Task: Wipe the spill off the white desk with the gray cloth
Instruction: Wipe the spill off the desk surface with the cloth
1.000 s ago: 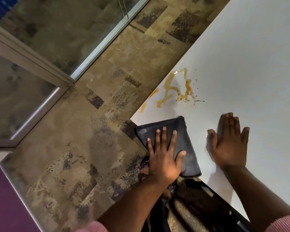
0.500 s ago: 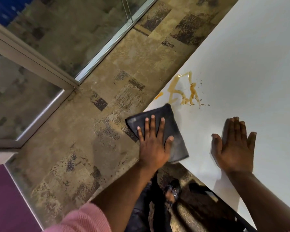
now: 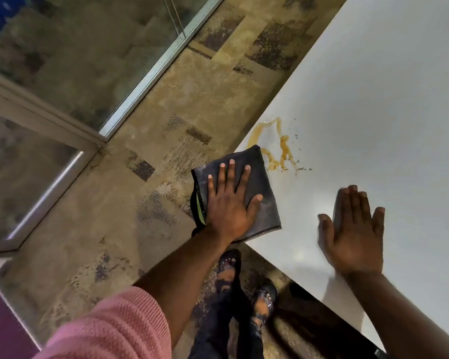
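A folded gray cloth (image 3: 266, 193) lies on the near corner of the white desk (image 3: 373, 104), partly overhanging the desk's left edge. My left hand (image 3: 230, 203) presses flat on the cloth with fingers spread. The cloth's far corner touches the lower left end of a brown spill (image 3: 280, 149), thin streaks and specks close to the desk's left edge. My right hand (image 3: 353, 234) rests flat on the bare desk to the right, palm down, fingers together, holding nothing.
Patterned tan carpet (image 3: 166, 141) covers the floor left of the desk. A glass wall with a metal frame (image 3: 145, 79) runs along the upper left. My feet in dark sandals (image 3: 244, 286) stand below the desk corner.
My left hand has pushed the cloth forward along the desk's left edge toward the spill, covering its lower left streaks. My right hand has stayed flat in place.
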Action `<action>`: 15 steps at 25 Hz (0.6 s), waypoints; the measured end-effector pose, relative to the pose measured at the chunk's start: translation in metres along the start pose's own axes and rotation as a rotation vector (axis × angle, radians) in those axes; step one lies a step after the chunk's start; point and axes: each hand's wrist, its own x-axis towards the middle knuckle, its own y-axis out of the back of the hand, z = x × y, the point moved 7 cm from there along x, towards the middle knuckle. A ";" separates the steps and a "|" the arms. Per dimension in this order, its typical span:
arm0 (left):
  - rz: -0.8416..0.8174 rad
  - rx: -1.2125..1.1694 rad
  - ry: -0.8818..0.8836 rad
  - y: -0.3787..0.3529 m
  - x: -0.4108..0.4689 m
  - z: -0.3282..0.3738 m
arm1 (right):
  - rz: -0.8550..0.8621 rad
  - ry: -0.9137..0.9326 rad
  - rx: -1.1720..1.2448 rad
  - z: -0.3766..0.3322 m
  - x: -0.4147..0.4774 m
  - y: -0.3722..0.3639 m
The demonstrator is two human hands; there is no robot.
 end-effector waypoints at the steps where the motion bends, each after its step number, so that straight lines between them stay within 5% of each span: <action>1: 0.004 0.001 0.011 -0.004 -0.003 -0.001 | -0.006 -0.004 0.001 -0.001 0.000 -0.001; 8: -0.020 -0.061 -0.133 -0.033 -0.086 0.060 | -0.012 -0.022 -0.021 0.006 0.000 -0.001; 15: -0.064 -0.035 -0.250 -0.015 -0.006 0.103 | -0.013 -0.045 0.036 0.007 0.008 0.001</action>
